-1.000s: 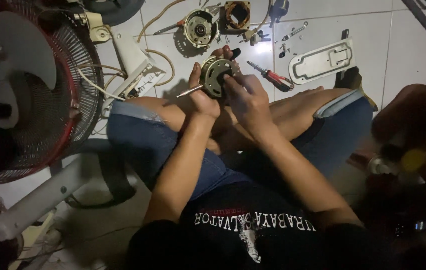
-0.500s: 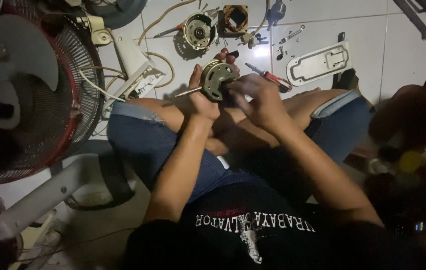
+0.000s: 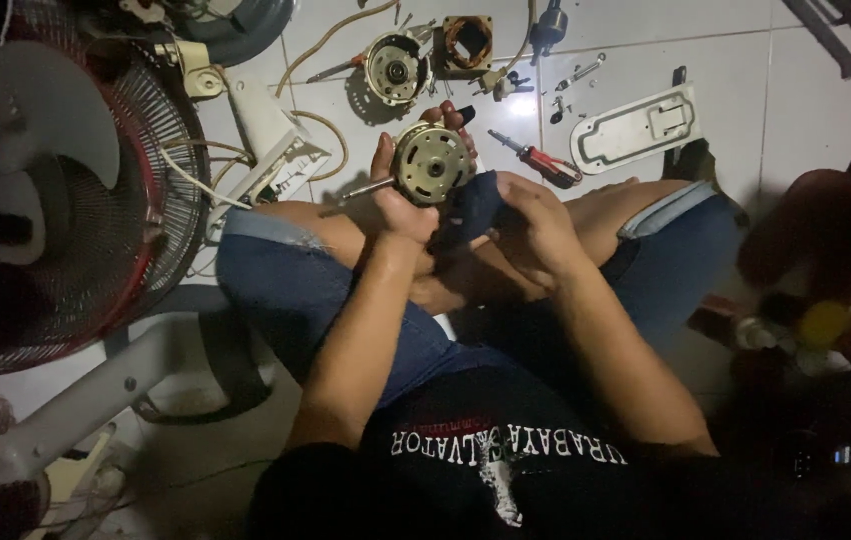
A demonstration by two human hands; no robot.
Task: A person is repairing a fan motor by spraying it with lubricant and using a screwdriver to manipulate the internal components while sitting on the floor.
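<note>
Left hand [image 3: 401,205] with fingers wrapped around round fan motor [image 3: 432,163], shaft pointing left. Right hand [image 3: 536,225] just beside, fingers pinching dark cloth [image 3: 471,205] against motor.

Left hand [image 3: 401,195] raised above the crossed knees, fingers curled and clamped, thumb up along the near side, wrist straight, forearm bare. Right hand [image 3: 536,225] just beside it, lower, knuckles up, fingers bent inward and seemingly pinched shut, though shadow hides the fingertips. Elbows bent, forearms converging forward.
</note>
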